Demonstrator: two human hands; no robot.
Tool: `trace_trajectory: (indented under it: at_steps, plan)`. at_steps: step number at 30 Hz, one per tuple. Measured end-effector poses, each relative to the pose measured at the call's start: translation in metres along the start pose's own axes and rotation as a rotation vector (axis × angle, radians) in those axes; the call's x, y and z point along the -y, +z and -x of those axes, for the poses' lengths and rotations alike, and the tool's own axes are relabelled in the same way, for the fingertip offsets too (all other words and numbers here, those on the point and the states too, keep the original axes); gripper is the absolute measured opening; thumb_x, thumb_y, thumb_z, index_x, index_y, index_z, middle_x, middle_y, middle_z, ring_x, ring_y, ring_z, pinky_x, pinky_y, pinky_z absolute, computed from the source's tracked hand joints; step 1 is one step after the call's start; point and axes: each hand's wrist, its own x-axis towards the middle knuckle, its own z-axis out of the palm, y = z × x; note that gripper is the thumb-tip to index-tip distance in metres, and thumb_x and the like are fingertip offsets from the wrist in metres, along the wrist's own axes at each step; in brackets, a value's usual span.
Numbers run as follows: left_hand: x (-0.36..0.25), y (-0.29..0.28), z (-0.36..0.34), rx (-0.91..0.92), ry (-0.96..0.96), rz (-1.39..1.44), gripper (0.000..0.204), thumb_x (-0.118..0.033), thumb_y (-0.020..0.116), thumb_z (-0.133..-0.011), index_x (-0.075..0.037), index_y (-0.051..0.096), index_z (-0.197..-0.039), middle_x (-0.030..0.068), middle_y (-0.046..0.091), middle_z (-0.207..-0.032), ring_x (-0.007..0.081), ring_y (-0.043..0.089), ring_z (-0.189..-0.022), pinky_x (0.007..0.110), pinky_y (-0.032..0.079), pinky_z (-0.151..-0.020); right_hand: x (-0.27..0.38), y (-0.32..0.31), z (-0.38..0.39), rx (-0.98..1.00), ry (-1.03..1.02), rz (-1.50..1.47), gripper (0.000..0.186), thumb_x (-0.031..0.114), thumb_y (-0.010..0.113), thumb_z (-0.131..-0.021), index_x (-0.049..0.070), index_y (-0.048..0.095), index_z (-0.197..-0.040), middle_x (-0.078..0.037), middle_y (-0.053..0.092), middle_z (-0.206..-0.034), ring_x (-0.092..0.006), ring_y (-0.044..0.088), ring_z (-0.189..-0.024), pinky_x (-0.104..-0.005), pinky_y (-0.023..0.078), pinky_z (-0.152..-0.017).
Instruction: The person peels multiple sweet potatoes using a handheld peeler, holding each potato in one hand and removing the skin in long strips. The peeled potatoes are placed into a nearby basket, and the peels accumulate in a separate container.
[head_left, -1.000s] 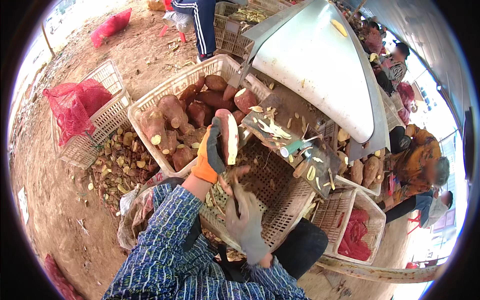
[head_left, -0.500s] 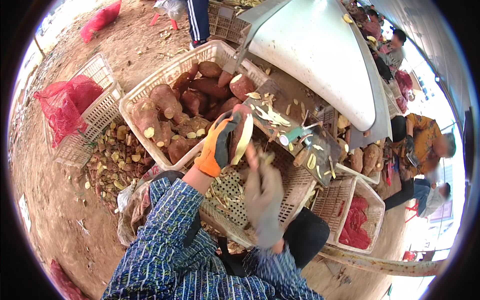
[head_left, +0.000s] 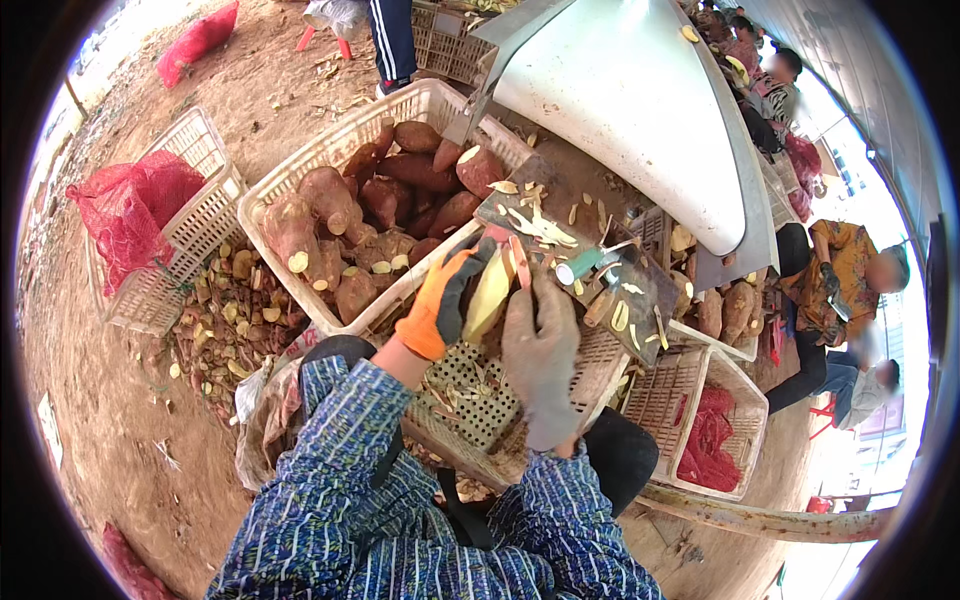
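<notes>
My left hand (head_left: pixel 440 300), in an orange glove with a dark palm, is wrapped round a sweet potato (head_left: pixel 489 292). Its upward side is peeled to pale yellow, while red skin remains at the far end. My right hand (head_left: pixel 543 340), in a grey glove, grips an orange-red peeler (head_left: pixel 519 262) against the sweet potato's right side. The peeler's blade is hard to make out. Below both hands stands a crate (head_left: pixel 590 385) with peel strips on its perforated bottom. Beyond them, a board (head_left: pixel 650 292) carries peel strips and a green-handled tool (head_left: pixel 580 268).
A white crate (head_left: pixel 270 200) of unpeeled sweet potatoes stands at the far left of my hands. Trimmed pieces (head_left: pixel 230 310) lie heaped beside it. A crate with red netting (head_left: pixel 708 440) is at right. A metal chute (head_left: pixel 630 110) overhangs the far side; a co-worker (head_left: pixel 850 270) sits right.
My right hand has moved up and away from me with the peeler, along the sweet potato. The sweet potato has turned, showing a wider peeled yellow face. My left hand keeps its hold.
</notes>
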Motion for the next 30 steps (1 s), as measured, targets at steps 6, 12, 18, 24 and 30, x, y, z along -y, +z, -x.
trace_trajectory:
  at_steps: [6, 12, 18, 24, 30]
  plan:
    - [-0.035, 0.015, -0.008, -0.011, -0.07, 0.588, 0.042, -0.039, 0.05, -0.104, -0.005, 0.058, -0.127, 0.0098, 0.069, -0.112, 0.0203, 0.068, -0.1, 0.032, 0.054, -0.091, 0.023, -0.011, 0.077, 0.129, -0.123, 0.043, 0.034, 0.004, 0.058, -0.096, -0.002, 0.061, -0.129, -0.014, 0.064, -0.091, -0.0243, 0.063, -0.086, -0.0358, 0.052, -0.072]
    - [0.006, 0.002, -0.005, 0.006, 0.135, -0.171, 0.043, -0.033, 0.053, -0.103, -0.001, 0.054, -0.132, 0.009, 0.067, -0.112, 0.0156, 0.064, -0.098, 0.029, 0.052, -0.088, 0.013, -0.007, 0.018, 0.117, -0.024, 0.069, 0.029, 0.005, 0.06, -0.094, -0.002, 0.06, -0.122, -0.018, 0.064, -0.1, -0.0311, 0.061, -0.085, -0.0412, 0.051, -0.073]
    - [-0.037, 0.014, -0.01, -0.05, -0.133, 0.451, 0.047, -0.047, 0.051, -0.102, -0.007, 0.06, -0.126, 0.0111, 0.071, -0.106, 0.0256, 0.069, -0.091, 0.037, 0.056, -0.084, 0.018, -0.01, 0.071, 0.163, -0.185, 0.028, 0.041, 0.005, 0.059, -0.094, -0.003, 0.054, -0.133, -0.019, 0.064, -0.1, -0.0298, 0.06, -0.084, -0.0411, 0.051, -0.072]
    - [-0.01, 0.02, -0.005, 0.361, -0.155, 0.744, 0.035, -0.026, 0.053, -0.103, -0.001, 0.053, -0.128, 0.0119, 0.063, -0.12, 0.0262, 0.063, -0.106, 0.036, 0.052, -0.09, 0.003, -0.003, 0.012, -0.015, -0.052, 0.113, 0.031, 0.012, 0.056, -0.099, -0.002, 0.06, -0.126, -0.017, 0.063, -0.104, -0.0263, 0.063, -0.093, -0.0342, 0.051, -0.077]
    - [-0.039, 0.019, -0.009, 0.033, -0.208, 0.561, 0.045, -0.043, 0.052, -0.102, -0.006, 0.06, -0.127, 0.0109, 0.07, -0.111, 0.0224, 0.068, -0.094, 0.032, 0.056, -0.079, 0.001, -0.014, 0.082, 0.151, -0.066, -0.034, 0.033, 0.01, 0.062, -0.093, -0.002, 0.06, -0.124, -0.021, 0.065, -0.106, -0.0367, 0.064, -0.092, -0.0448, 0.053, -0.081]
